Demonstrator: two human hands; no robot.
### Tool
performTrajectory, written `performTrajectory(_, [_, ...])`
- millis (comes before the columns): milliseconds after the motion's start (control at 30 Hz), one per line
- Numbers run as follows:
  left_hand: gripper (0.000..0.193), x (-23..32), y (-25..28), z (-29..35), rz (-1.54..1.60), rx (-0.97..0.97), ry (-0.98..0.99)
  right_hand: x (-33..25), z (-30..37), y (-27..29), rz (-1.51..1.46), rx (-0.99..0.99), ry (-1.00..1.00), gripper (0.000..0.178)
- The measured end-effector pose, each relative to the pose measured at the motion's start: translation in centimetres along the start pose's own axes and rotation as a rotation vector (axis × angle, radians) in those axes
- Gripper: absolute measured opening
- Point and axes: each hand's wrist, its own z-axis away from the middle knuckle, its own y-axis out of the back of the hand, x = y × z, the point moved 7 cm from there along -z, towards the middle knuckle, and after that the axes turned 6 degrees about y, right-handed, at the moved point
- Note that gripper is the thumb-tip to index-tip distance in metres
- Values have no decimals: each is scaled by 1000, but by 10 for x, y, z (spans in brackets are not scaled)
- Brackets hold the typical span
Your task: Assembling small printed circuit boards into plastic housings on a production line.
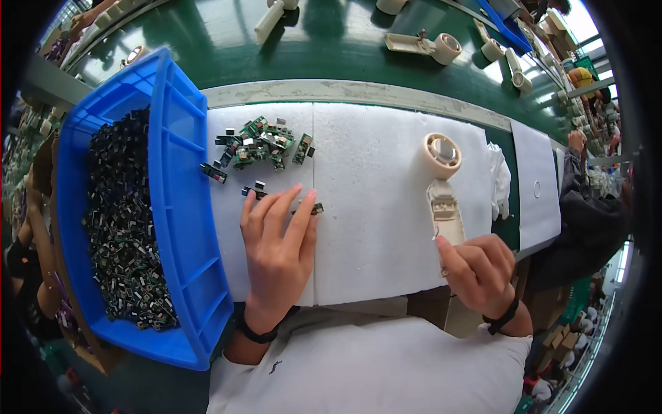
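My left hand (279, 224) lies over the white foam mat with its fingers stretched and slightly apart. Its fingertips reach two small circuit boards: one green board (317, 208) by the index finger and thumb, another board (256, 191) beyond the outer fingers. Whether they press on these boards I cannot tell. A loose pile of green circuit boards (262, 143) sits just past that hand. My right hand (479, 270) pinches the lower end of a cream handheld fan housing (445, 210). The housing lies with its hollow handle facing up and its round head (442, 155) pointing away.
A blue crate (186, 186) full of small circuit boards stands at the left. Beyond the mat (369, 228) runs a green conveyor belt (331, 48) carrying more cream fan housings (445, 48). White gloves (498, 181) lie right of the mat. Another person's dark sleeve (579, 200) shows at far right.
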Motion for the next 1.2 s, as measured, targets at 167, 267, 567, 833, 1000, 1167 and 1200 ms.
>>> performTrajectory(167, [28,4,3,-2,-59,20,-94,-37,25,-33,-312,92,-214,34])
performTrajectory(267, [27,6,0,0,41,42,-91,-29,25,-38,-558,190,-259,33])
performTrajectory(567, [34,67,-13,24,669,-341,-242,11,4,-49,-433,-50,-332,37])
performTrajectory(833, [32,78,-35,37,699,-469,-381,5,-13,-52,-188,-55,16,43])
performTrajectory(1000, [33,75,-34,35,704,-458,-369,0,-7,-53,-140,-32,129,43])
performTrajectory(1167, [33,75,-32,38,775,-507,-358,-11,-2,-49,-110,-24,233,41])
performTrajectory(1200, [32,75,-32,39,795,-525,-352,-14,-1,-48,-103,-24,258,41])
